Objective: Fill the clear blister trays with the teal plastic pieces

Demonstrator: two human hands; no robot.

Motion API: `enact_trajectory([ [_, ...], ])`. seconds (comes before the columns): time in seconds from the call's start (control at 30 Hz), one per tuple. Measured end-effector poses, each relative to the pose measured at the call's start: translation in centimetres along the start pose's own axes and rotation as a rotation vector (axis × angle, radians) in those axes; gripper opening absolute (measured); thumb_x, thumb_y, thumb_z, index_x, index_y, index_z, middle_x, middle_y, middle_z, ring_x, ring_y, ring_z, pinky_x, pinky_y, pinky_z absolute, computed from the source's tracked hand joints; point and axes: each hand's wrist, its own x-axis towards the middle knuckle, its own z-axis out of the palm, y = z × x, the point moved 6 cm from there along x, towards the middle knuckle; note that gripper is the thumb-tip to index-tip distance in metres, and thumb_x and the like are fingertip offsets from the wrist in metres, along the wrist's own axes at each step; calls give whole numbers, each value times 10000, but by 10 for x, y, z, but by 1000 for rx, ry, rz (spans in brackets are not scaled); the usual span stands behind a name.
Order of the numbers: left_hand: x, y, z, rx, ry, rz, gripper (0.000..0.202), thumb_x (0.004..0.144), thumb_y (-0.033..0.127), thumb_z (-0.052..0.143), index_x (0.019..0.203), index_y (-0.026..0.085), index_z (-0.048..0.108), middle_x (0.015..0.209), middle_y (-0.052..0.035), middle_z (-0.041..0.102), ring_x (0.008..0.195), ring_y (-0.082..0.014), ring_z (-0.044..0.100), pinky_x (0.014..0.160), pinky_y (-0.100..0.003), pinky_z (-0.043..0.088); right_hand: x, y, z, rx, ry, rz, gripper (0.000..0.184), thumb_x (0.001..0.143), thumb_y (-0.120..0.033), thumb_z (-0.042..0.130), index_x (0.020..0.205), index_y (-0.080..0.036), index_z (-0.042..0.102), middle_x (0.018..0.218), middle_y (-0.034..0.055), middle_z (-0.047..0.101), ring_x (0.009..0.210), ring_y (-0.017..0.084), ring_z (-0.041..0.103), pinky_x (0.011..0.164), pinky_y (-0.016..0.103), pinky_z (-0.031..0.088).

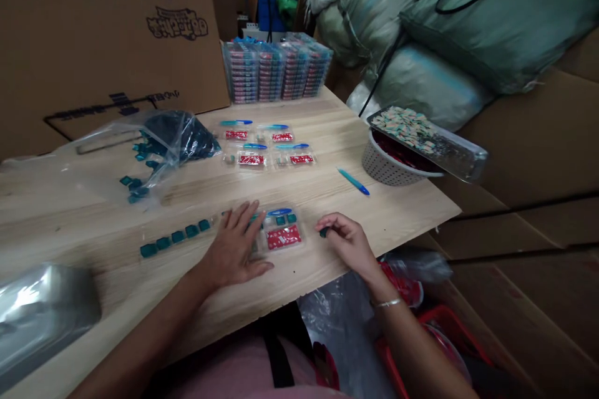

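Note:
My left hand (236, 246) lies with fingers spread over a clear plastic blister tray, hiding part of it. Beside it is another clear tray (299, 240) holding a blue pen (279, 212), small dark green blocks (285, 220) and a red patterned packet (284, 237). To the right of the trays, my right hand (344, 238) pinches a small dark green block (324, 232) just above the table. A row of several similar green blocks (178, 236) runs to the left of my left hand. A loose blue pen (353, 181) rests beyond my right hand.
Several filled trays (266, 146) lie farther back, before stacked clear packs (281, 68). A plastic bag (180, 137) spills green blocks at left, near a large carton (107, 37). At right, a metal tray (461, 153) of small pieces rests on a grey basket (386, 165).

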Motion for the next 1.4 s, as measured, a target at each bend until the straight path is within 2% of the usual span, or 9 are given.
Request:
enact_trajectory([
  [0.13, 0, 47, -15, -448, 153, -1, 425, 866, 288, 597, 1273, 209, 508, 1211, -117, 626, 1079, -220, 614, 897, -370, 528, -21, -27, 29, 169, -8, 61, 165, 727, -179, 605, 889, -209, 599, 808, -2, 687, 746, 136, 660, 689, 246, 516],
  [0.27, -4, 56, -9, -721, 300, -200, 259, 850, 112, 535, 1084, 200, 604, 972, -46, 674, 800, -126, 659, 667, -220, 547, -33, -44, 59, 114, -42, 19, 212, 744, -138, 569, 934, -214, 624, 877, 7, 692, 804, 140, 663, 721, 250, 537],
  [0.53, -22, 49, -16, -512, 370, -184, 246, 825, 54, 484, 965, 198, 625, 841, -22, 659, 784, -132, 638, 684, -235, 520, -46, -45, 85, 160, 18, 2, 281, 703, -81, 485, 916, -220, 606, 827, -4, 682, 769, 136, 661, 700, 247, 542],
  [0.8, -28, 36, -3, -879, 275, -399, 175, 767, 100, 557, 879, 177, 667, 797, -15, 634, 741, -125, 644, 664, -220, 525, -54, -37, 89, 243, -23, 52, 202, 744, -136, 530, 923, -216, 577, 882, 8, 658, 845, 148, 659, 759, 263, 534],
  [0.97, -35, 27, -3, -843, 399, -516, 159, 724, 101, 576, 847, 169, 650, 711, 12, 584, 655, -107, 584, 599, -199, 497, -55, -48, 91, 12, 4, -46, 97, 804, -156, 528, 851, -218, 586, 836, 10, 613, 781, 143, 613, 683, 243, 506],
  [1.07, -39, 32, -8, -740, 400, -460, 236, 745, 91, 543, 932, 186, 650, 743, 9, 594, 667, -114, 593, 612, -210, 518, -56, -53, 96, -83, -57, -86, 131, 772, -119, 526, 837, -219, 578, 815, 5, 600, 741, 143, 594, 649, 240, 488],
  [1.2, -44, 51, -8, -537, 258, -274, 419, 823, 49, 430, 1173, 221, 584, 903, -33, 650, 801, -148, 644, 717, -268, 566, -57, -51, 99, -140, -139, -88, 176, 712, -77, 509, 808, -212, 569, 799, 5, 588, 739, 152, 569, 663, 254, 467],
  [1.3, -47, 64, -1, -330, 126, -131, 481, 845, 34, 377, 1271, 204, 523, 987, -78, 661, 888, -187, 650, 760, -317, 576, -60, -47, 97, -84, -126, -67, 185, 685, -71, 488, 780, -209, 567, 786, 8, 591, 740, 157, 567, 659, 253, 469],
  [1.4, -45, 64, 1, -301, 142, -98, 448, 855, 40, 391, 1245, 203, 538, 964, -73, 660, 878, -184, 649, 757, -304, 572, -61, -41, 94, 54, -83, -2, 239, 694, -75, 435, 806, -208, 600, 782, 3, 632, 749, 154, 600, 680, 252, 492],
])
